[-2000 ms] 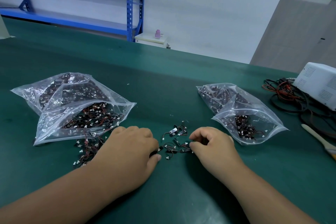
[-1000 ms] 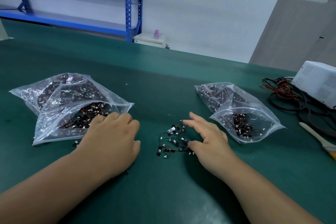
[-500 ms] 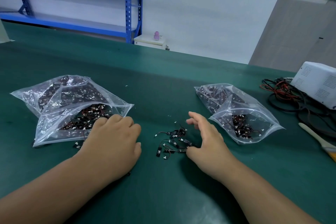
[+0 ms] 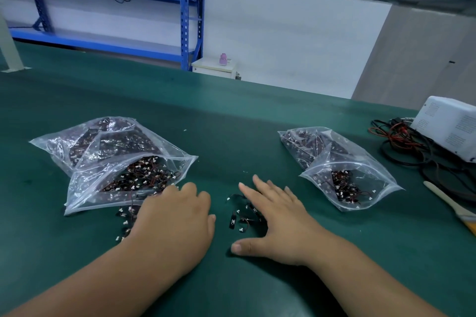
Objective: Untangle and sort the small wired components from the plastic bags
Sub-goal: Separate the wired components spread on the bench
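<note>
From my remote view I look down on a dark green table mat (image 4: 231,121). On its left lie overlapping clear plastic zip bags (image 4: 85,188) packed with small black wired components with white plugs; one bag's mouth faces me, and a few loose black wired pieces (image 4: 126,216) spill out of it. The left hand (image 4: 175,221) lies palm down over that spill at the bag's mouth, fingers bent with the tips hidden, so I cannot tell whether it grips anything. The right hand (image 4: 278,219) is spread wide and flat, fingers straight, thumb out to the side, resting on a small cluster of black wired components (image 4: 238,219) between the two hands. To its right sit two more clear zip bags of components (image 4: 342,170). At the far right are a white box-shaped device (image 4: 448,126), tangled black and red cables (image 4: 401,141) and a pale-handled brush (image 4: 448,201).
</note>
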A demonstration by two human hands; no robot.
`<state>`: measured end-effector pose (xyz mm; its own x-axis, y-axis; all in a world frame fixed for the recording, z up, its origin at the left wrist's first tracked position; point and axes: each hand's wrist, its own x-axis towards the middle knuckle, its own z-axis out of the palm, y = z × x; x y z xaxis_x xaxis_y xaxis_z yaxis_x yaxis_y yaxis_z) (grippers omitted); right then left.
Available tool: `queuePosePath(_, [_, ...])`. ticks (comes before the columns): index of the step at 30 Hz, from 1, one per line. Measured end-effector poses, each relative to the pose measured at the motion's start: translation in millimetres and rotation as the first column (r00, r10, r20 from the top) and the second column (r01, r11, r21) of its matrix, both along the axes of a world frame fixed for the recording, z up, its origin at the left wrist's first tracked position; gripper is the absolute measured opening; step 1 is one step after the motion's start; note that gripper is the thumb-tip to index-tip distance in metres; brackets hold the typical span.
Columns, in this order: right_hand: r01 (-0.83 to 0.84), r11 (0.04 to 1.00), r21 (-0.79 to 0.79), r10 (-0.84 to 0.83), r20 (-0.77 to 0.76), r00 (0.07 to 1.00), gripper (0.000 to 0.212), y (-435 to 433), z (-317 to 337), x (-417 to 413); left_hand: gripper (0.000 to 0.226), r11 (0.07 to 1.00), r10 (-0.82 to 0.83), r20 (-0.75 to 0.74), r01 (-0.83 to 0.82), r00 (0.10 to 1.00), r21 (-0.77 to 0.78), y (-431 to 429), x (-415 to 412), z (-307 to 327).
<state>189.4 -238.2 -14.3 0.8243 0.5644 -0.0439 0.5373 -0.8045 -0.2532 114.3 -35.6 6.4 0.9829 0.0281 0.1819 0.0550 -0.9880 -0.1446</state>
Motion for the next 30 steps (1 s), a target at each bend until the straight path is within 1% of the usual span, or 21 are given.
queuePosePath(2, [0.020,1.000,0.008,-0.021,0.012,1.000,0.116,13,-3,-2,0.031,1.000,-0.013,0.003,0.013,1.000,0.004,0,0,0])
queuePosePath(4, [0.043,0.998,0.040,-0.045,0.045,0.998,0.106,26,-6,-4,0.030,1.000,-0.025,0.002,0.025,1.000,0.011,1,0,-1])
queuePosePath(5, [0.046,0.997,0.065,-0.051,0.076,0.996,0.095,31,-7,-4,0.030,1.000,-0.027,0.002,0.027,1.000,0.013,2,0,0])
queuePosePath(7, [0.023,0.993,0.117,-0.042,0.161,0.986,0.064,38,-6,1,0.031,1.000,-0.023,0.003,0.023,1.000,0.005,2,0,0])
queuePosePath(9, [0.017,0.986,0.165,-0.049,0.192,0.980,0.038,43,-4,3,0.031,1.000,-0.024,0.001,0.024,1.000,-0.005,2,1,0])
queuePosePath(10, [0.029,0.982,0.184,-0.065,0.191,0.980,0.029,45,-3,5,0.031,1.000,-0.026,0.000,0.025,1.000,-0.008,3,1,0])
queuePosePath(12, [0.056,0.979,0.194,-0.093,0.189,0.978,0.020,45,-3,6,0.032,1.000,-0.029,0.000,0.029,1.000,-0.012,3,1,0])
queuePosePath(14, [0.065,0.984,0.167,-0.100,0.216,0.971,0.017,42,-4,7,0.032,0.999,-0.033,0.006,0.033,0.999,-0.011,3,0,0])
queuePosePath(20, [0.102,0.994,0.043,-0.110,0.324,0.939,0.023,25,1,6,0.029,0.997,-0.068,0.020,0.069,0.997,-0.032,4,0,1])
queuePosePath(25, [0.156,0.988,-0.012,-0.144,0.325,0.935,0.026,6,1,-1,0.018,0.987,-0.144,0.025,0.145,0.989,-0.065,2,-1,-2])
queuePosePath(27, [0.180,0.983,0.021,-0.178,0.313,0.933,0.026,-1,3,-5,0.016,0.984,-0.165,0.017,0.166,0.986,-0.072,1,0,-4])
queuePosePath(28, [0.198,0.977,0.073,-0.211,0.306,0.928,0.026,-5,5,-8,0.015,0.983,-0.170,0.015,0.171,0.985,-0.073,1,1,-5])
queuePosePath(29, [0.230,0.958,0.171,-0.272,0.288,0.918,0.026,-10,6,-9,0.016,0.982,-0.173,0.013,0.173,0.985,-0.074,1,1,-5])
queuePosePath(30, [0.285,0.903,0.322,-0.371,0.244,0.896,0.026,-15,9,-11,0.016,0.982,-0.175,0.011,0.176,0.984,-0.074,1,1,-5])
